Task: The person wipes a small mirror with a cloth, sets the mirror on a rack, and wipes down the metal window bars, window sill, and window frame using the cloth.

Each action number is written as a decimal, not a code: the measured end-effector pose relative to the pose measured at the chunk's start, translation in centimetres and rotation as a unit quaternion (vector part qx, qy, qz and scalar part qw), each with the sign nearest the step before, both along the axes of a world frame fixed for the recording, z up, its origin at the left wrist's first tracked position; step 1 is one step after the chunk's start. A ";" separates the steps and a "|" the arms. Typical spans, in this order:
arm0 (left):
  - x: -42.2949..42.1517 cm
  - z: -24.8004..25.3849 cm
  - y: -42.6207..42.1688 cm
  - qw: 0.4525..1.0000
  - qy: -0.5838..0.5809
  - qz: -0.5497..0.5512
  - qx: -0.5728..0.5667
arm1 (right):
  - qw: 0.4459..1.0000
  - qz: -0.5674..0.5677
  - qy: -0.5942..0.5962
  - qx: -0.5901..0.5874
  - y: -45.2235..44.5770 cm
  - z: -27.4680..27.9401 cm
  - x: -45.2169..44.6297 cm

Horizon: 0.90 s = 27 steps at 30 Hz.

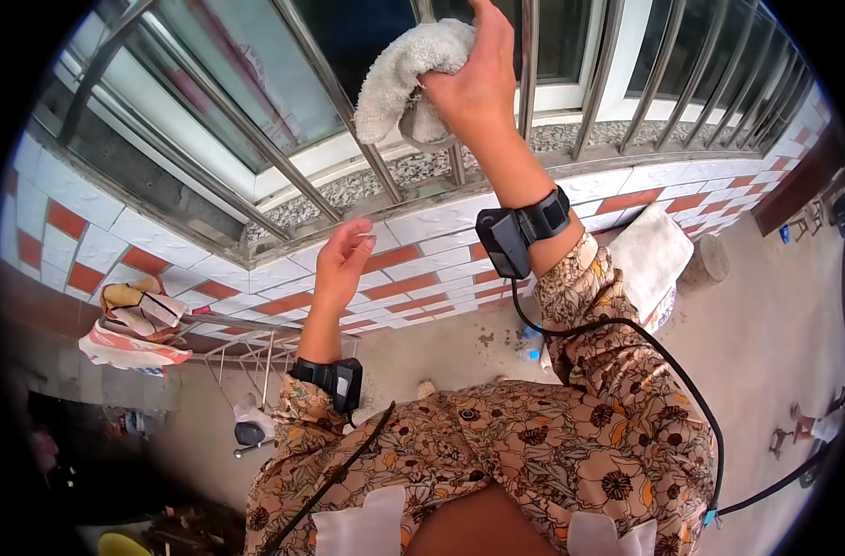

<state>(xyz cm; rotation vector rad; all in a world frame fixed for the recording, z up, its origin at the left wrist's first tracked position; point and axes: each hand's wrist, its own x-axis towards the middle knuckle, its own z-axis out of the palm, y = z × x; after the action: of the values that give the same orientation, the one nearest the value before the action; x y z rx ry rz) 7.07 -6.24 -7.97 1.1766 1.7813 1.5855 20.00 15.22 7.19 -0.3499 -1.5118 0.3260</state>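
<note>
In the head view my right hand (482,79) is raised to the window bars, gripping a pale, fluffy cloth (399,69). The cloth is bunched and curls round in front of a metal bar (457,165); part of it hangs below my thumb. Lower and to the left, my left hand (343,264) is held in front of the tiled wall (413,269), fingers loosely apart and nothing in them. Black devices are strapped on both wrists, with a cable running from the right one.
Behind the bars are window panes (255,65) and a speckled stone sill (432,167). A metal rack (255,347) with cloth items (139,320) stands at the left. On the right, a white cloth-like sheet (649,259) lies beside a round stone-like block (705,264).
</note>
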 end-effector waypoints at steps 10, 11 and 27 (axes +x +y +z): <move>-1.3 0.3 -4.3 0.999 -0.001 -0.016 -0.034 | 0.952 -0.049 -0.240 -0.184 -0.8 -17.2 1.4; -1.2 0.8 -5.0 0.999 0.006 -0.026 -0.037 | 0.946 -0.032 -0.266 -0.182 -0.5 -16.5 1.6; -6.6 -2.7 -9.0 0.998 -0.012 -0.054 -0.035 | 0.960 -0.180 -0.101 -0.189 -0.8 -5.1 -2.6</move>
<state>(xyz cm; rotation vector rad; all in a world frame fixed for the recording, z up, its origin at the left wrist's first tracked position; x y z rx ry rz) 0.46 -15.22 -10.66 1.1944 1.7140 1.4573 17.43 14.45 2.12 -0.9749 -1.5456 0.2948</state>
